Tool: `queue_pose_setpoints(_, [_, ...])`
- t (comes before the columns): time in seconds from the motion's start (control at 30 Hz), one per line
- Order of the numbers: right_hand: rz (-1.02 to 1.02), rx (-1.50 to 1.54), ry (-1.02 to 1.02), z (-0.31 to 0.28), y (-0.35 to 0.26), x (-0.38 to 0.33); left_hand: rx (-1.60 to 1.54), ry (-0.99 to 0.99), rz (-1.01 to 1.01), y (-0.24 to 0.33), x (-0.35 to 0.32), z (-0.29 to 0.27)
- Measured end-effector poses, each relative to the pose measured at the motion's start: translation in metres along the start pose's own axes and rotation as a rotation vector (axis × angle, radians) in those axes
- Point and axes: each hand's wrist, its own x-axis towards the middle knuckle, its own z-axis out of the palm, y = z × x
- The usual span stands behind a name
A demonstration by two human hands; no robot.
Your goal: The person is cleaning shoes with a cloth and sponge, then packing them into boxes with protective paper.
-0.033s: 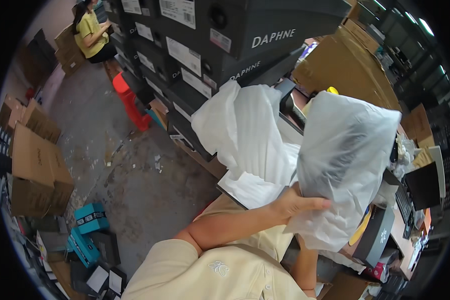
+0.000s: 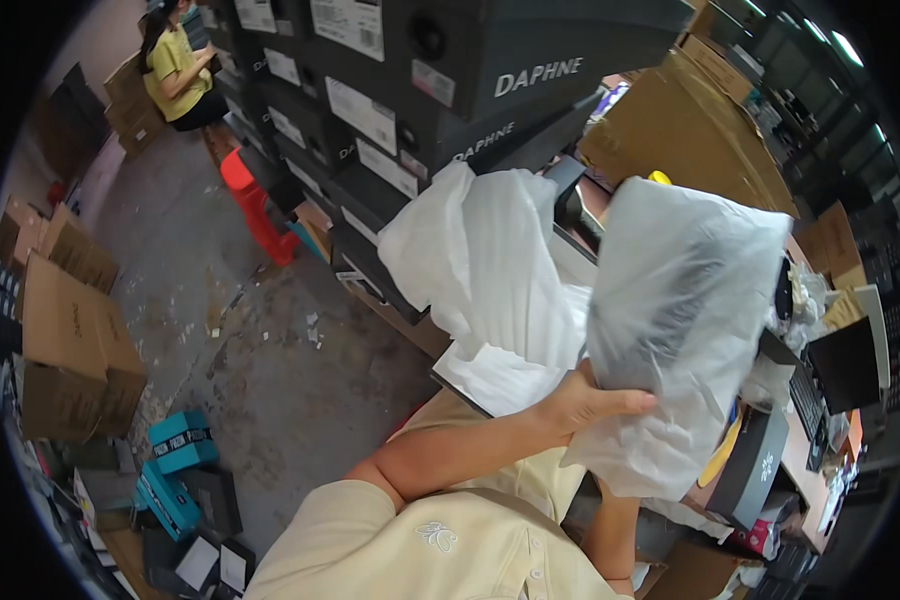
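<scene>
My left hand (image 2: 600,405) grips the lower left of a translucent white wrapping bag (image 2: 685,300), its thumb across the front. A dark shape shows through the bag; its kind I cannot make out. From below comes my right forearm, and the little of my right hand (image 2: 610,505) that shows is at the bag's lower edge, its fingers hidden behind it. Left of the bag, loose white tissue paper (image 2: 490,270) spreads up and out over an open box (image 2: 460,388) with a dark edge.
Stacked black shoe boxes (image 2: 530,75) rise ahead. A large carton (image 2: 680,130) stands behind the bag. To the right are a grey box (image 2: 750,475) and a keyboard (image 2: 805,390). Leftward are a red stool (image 2: 255,205), cartons (image 2: 80,340), blue boxes (image 2: 182,440) and a person (image 2: 180,70).
The whole view has shifted slightly. The bag sits a little further left in the picture, with my left hand still on it.
</scene>
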Motion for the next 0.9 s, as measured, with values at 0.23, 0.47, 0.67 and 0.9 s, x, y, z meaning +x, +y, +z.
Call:
queue_pose_setpoints(0.23, [0.034,0.682,-0.371,-0.055,-0.030,0.037,1.277,0.202,0.917,0.045,0.015,-0.072])
queue_pose_setpoints(0.47, [0.000,0.165,0.100,0.168,0.067,0.021,1.602,0.073,0.204,0.021,-0.048,-0.086])
queue_pose_setpoints(0.67, [0.452,0.623,-0.659,0.075,-0.054,0.117,2.103,0.239,0.982,-0.019,-0.120,-0.161])
queue_pose_setpoints(0.9, [0.163,0.165,-0.795,0.155,-0.068,0.128,1.986,0.500,0.932,-0.024,-0.081,-0.191])
